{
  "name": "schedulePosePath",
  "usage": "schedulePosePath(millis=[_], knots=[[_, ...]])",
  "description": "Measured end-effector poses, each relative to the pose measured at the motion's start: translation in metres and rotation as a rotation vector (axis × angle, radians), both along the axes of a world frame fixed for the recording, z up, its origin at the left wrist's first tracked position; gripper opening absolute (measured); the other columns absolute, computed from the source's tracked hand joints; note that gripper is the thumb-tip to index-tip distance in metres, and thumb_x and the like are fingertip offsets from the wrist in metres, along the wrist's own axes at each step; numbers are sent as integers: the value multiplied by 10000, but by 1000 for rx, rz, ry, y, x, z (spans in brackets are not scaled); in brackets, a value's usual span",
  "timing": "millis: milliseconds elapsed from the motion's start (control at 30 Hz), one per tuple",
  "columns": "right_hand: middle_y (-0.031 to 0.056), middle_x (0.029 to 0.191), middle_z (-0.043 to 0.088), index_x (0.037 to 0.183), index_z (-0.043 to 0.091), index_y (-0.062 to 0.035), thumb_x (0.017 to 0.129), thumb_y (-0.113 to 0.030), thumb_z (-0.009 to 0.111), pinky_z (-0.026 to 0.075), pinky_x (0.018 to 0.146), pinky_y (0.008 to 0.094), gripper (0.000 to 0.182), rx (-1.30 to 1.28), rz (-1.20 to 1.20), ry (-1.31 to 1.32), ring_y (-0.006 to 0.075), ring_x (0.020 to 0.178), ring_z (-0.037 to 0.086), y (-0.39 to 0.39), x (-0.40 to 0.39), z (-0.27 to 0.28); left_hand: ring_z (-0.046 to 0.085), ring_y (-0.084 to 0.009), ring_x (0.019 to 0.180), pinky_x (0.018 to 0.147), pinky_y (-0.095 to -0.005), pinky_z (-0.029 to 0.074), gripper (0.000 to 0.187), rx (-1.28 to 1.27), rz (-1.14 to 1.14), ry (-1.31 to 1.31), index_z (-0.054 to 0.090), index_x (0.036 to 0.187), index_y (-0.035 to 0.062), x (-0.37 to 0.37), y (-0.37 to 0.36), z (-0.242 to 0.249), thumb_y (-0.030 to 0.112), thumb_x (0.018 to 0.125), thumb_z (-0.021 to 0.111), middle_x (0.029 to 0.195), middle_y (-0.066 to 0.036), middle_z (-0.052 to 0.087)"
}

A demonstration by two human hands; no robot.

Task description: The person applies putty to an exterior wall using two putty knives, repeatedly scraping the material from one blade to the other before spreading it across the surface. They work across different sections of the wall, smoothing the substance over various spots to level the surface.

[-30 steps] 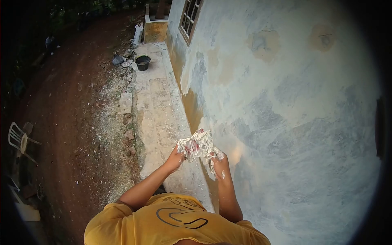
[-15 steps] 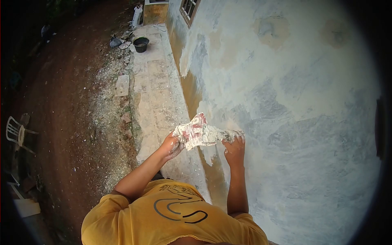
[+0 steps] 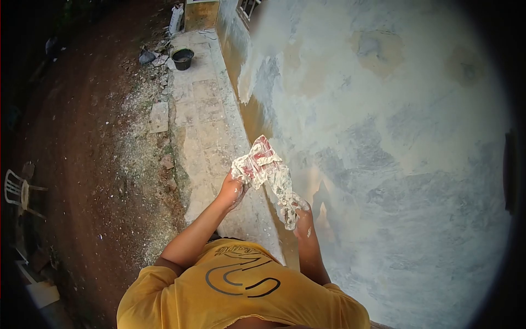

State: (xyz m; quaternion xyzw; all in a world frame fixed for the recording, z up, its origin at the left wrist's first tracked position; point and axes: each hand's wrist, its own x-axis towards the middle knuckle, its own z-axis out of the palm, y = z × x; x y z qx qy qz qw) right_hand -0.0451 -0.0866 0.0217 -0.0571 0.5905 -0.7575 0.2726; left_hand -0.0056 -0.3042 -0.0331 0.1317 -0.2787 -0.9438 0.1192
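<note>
My left hand, smeared with white paste, is closed on a red putty spreader thickly coated with the paste. The spreader is held in front of my chest, beside the wall. My right hand grips a putty knife, itself covered in white paste. Its blade end lies against the spreader, while the handle end points back toward my body. Paste hides the exact outlines of both tools.
A patchy grey-white wall rises close on the right. Along its foot runs a tiled walkway, with a black bucket at the far end. Rubble and dirt border the left side, where a white plastic chair stands.
My right hand has drawn down and inward from the wall, turning the putty knife from sideways to lengthwise. The spreader has tilted and shifted slightly upward in view.
</note>
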Motion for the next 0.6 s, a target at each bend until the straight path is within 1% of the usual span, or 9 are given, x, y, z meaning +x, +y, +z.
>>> schedulePosePath(millis=[133, 200, 267, 333, 400, 467, 500, 533, 600], knots=[[154, 915, 629, 1145, 510, 75, 830, -22, 416, 471, 591, 272, 342, 0, -92, -97, 182, 707, 598, -40, -7, -13, 471, -175, 1150, 1002, -314, 344, 516, -217, -94, -14, 299, 1357, 31, -10, -19, -9, -80, 855, 343, 1260, -85, 484], [153, 914, 631, 1152, 510, 73, 831, -12, 415, 468, 578, 269, 345, -40, -20, -145, 181, 693, 599, -56, -20, -14, 456, -166, 1158, 1004, -306, 331, 526, -286, -138, -57, 276, 1368, 28, -12, -27, -7, -74, 856, 345, 1256, -82, 482], [144, 905, 632, 1140, 521, 73, 831, -9, 421, 463, 568, 265, 335, -17, -64, -125, 174, 678, 594, -70, -36, -10, 437, -158, 1167, 1005, -300, 317, 548, -527, -183, -14, 236, 1379, 26, -18, -35, -5, -75, 851, 343, 1261, -84, 469], [125, 887, 634, 1117, 541, 71, 831, -5, 432, 454, 548, 257, 316, 31, -144, -85, 160, 647, 584, -83, -53, -2, 425, -158, 1175, 1010, -305, 308, 551, -533, -212, -38, 232, 1377, 22, -28, -44, 0, -79, 848, 347, 1271, -89, 459], [107, 914, 634, 1096, 561, 60, 826, 8, 441, 462, 590, 251, 301, 16, -123, -80, 158, 703, 594, -86, -74, 3, 452, -172, 1157, 982, -306, 336, 573, -538, -244, -85, 219, 1400, 56, -40, -52, 1, -65, 855, 350, 1279, -79, 463], [78, 922, 634, 1070, 576, 48, 838, -7, 446, 465, 642, 245, 272, 237, -163, 204, 147, 751, 595, -92, -100, -2, 460, -189, 1165, 988, -320, 344, 559, -543, -254, -29, 243, 1389, 54, -61, -59, -11, -74, 853, 335, 1279, -96, 467], [124, 924, 628, 1041, 583, 41, 818, -16, 484, 473, 693, 292, 251, 422, -177, 411, 219, 769, 601, -100, -108, 13, 461, -188, 1163, 987, -316, 347, 550, -419, -271, -69, 244, 1384, 52, -72, -63, -13, -66, 856, 340, 1281, -101, 464], [124, 924, 628, 1041, 583, 41, 818, -16, 484, 473, 693, 292, 251, 423, -185, 407, 219, 769, 601, -103, -120, 10, 463, -186, 1160, 987, -312, 349, 541, -296, -287, -109, 246, 1379, 49, -84, -67, -16, -58, 858, 345, 1283, -107, 461], [193, 947, 599, 1032, 578, 45, 747, 4, 530, 461, 769, 384, 292, 846, -304, 1310, 340, 851, 569, -104, -146, 0, 498, -186, 1129, 956, -306, 389, 519, -206, -293, -144, 296, 1362, 59, -112, -75, -22, -54, 858, 350, 1260, -104, 485]])
